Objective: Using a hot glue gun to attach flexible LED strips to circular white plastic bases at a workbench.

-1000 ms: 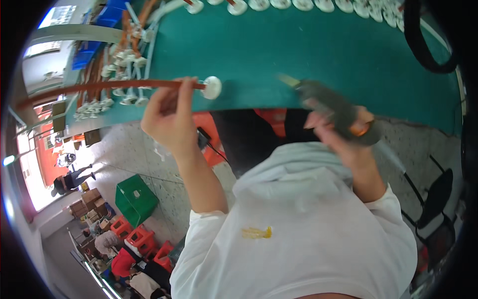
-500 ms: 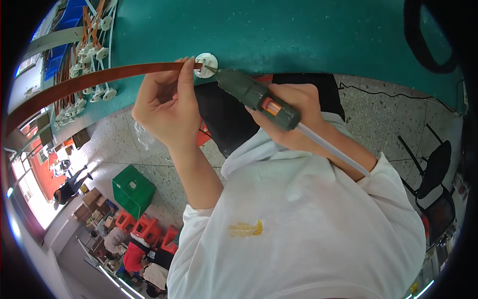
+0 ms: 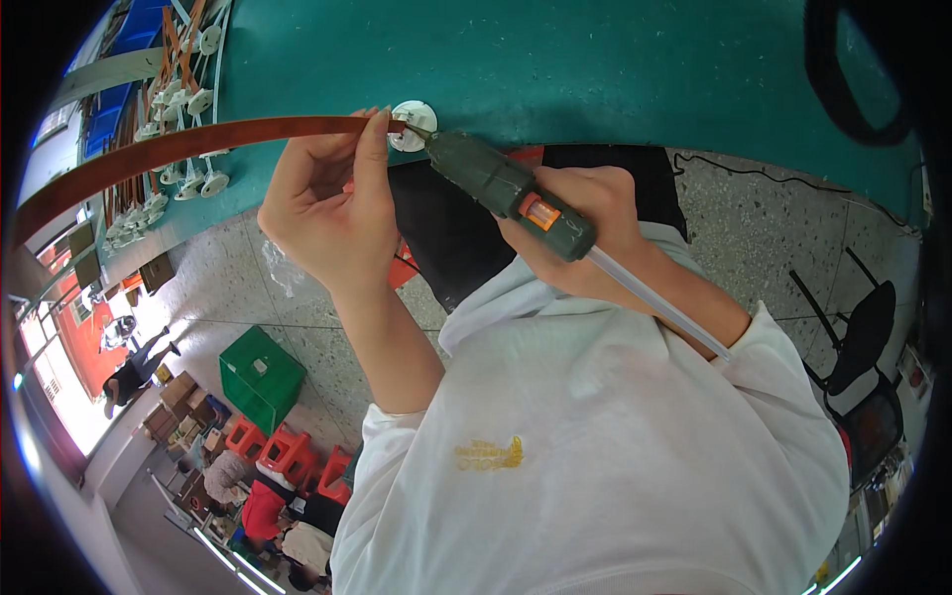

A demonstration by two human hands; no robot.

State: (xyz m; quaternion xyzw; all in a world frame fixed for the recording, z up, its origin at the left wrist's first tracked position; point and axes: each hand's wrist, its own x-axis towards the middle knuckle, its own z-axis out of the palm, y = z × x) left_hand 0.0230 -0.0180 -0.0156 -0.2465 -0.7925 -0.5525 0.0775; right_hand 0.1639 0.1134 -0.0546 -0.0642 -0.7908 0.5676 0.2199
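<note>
The long brown strip (image 3: pixel 178 149) looks like thin, smooth copper-toned metal with a dull sheen. At its three o'clock end sits a small round white plastic fitting (image 3: pixel 412 117), glossy. The dark green glue gun (image 3: pixel 506 188) has a matt plastic body with an orange plastic switch and a translucent, smooth glue stick at five o'clock. The teal tabletop (image 3: pixel 615 59) looks matt and smooth.
</note>
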